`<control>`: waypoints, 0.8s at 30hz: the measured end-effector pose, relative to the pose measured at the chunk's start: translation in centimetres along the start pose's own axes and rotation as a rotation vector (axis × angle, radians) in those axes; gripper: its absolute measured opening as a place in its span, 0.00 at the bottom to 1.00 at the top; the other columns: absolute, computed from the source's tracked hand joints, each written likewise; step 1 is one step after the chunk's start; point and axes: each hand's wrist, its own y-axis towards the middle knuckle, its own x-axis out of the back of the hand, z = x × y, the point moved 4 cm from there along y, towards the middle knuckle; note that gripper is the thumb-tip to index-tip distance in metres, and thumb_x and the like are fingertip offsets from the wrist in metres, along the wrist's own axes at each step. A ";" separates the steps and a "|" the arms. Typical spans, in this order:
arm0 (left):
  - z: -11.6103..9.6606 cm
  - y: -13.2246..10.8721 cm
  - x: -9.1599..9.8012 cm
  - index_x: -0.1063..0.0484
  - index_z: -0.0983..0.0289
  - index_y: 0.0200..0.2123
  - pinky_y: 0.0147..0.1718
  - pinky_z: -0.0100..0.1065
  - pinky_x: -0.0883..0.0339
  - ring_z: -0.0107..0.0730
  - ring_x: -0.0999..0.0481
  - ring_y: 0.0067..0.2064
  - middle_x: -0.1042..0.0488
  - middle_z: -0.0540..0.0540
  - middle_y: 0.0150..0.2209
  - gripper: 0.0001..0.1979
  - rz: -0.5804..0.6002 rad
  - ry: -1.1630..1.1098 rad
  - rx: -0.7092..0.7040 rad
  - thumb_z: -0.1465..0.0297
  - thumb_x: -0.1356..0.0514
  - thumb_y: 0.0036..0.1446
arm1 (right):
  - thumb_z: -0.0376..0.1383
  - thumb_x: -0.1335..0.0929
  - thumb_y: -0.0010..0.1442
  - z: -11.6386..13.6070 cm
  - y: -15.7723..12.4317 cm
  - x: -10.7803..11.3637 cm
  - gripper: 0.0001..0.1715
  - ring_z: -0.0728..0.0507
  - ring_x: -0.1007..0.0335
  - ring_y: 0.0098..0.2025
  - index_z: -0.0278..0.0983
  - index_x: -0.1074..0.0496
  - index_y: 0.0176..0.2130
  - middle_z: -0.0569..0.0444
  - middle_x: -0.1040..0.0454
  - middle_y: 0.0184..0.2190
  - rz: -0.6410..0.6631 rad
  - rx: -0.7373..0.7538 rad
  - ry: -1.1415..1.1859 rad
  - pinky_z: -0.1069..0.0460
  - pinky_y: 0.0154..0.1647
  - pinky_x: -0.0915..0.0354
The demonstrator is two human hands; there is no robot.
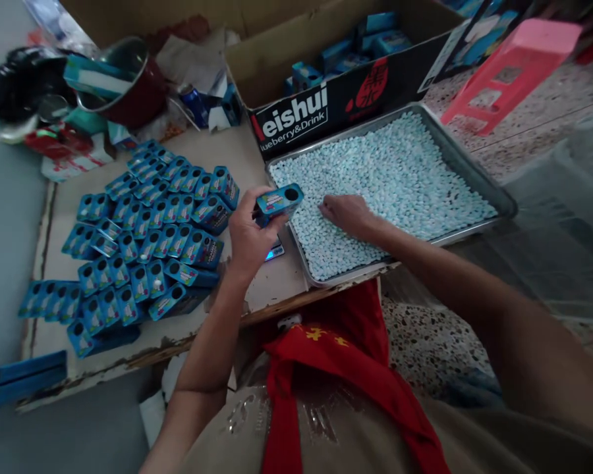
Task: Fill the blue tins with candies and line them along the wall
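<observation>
My left hand (251, 240) is closed around a small blue box (279, 199), with a dark round hole in its upper face. The box is held beside the near left part of a metal tray (504, 203) spread with small pale blue tablets (370, 164). Over the tray, the curled fingers of my right hand (348, 214) touch the tablets. What they hold, if anything, is hidden. Below my left hand, a small scale's lit display (275, 251) shows, partly covered.
Many similar blue boxes (151, 217) stand clustered on the table's left. A large black carton (326, 112) with more boxes sits behind the tray. A dark red pot (133, 99) stands back left, a pink stool (518, 72) back right. A worn table edge (271, 306) runs in front.
</observation>
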 end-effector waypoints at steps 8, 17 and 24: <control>-1.6 1.5 -5.2 0.18 0.56 0.55 0.49 0.38 0.18 0.47 0.13 0.49 0.13 0.52 0.49 0.25 0.147 0.083 0.075 0.71 0.19 0.55 | 0.55 0.31 0.72 1.1 2.8 2.9 0.23 0.45 0.40 0.30 0.44 0.37 0.36 0.51 0.27 0.38 -0.156 -0.120 1.301 0.51 0.26 0.43; -1.9 2.1 -7.6 0.17 0.56 0.53 0.50 0.44 0.17 0.50 0.13 0.48 0.12 0.52 0.47 0.24 0.214 0.103 0.121 0.73 0.20 0.53 | 0.72 0.29 0.72 3.8 2.4 4.9 0.34 0.38 0.24 0.41 0.47 0.24 0.49 0.51 0.29 0.36 -0.211 0.008 1.149 0.48 0.32 0.33; -1.7 1.8 -8.6 0.17 0.56 0.53 0.54 0.45 0.17 0.50 0.13 0.51 0.12 0.52 0.50 0.26 0.211 0.075 0.104 0.77 0.21 0.52 | 0.70 0.29 0.74 5.0 1.9 4.9 0.32 0.38 0.27 0.35 0.50 0.21 0.57 0.55 0.37 0.27 -0.162 0.013 1.115 0.47 0.30 0.33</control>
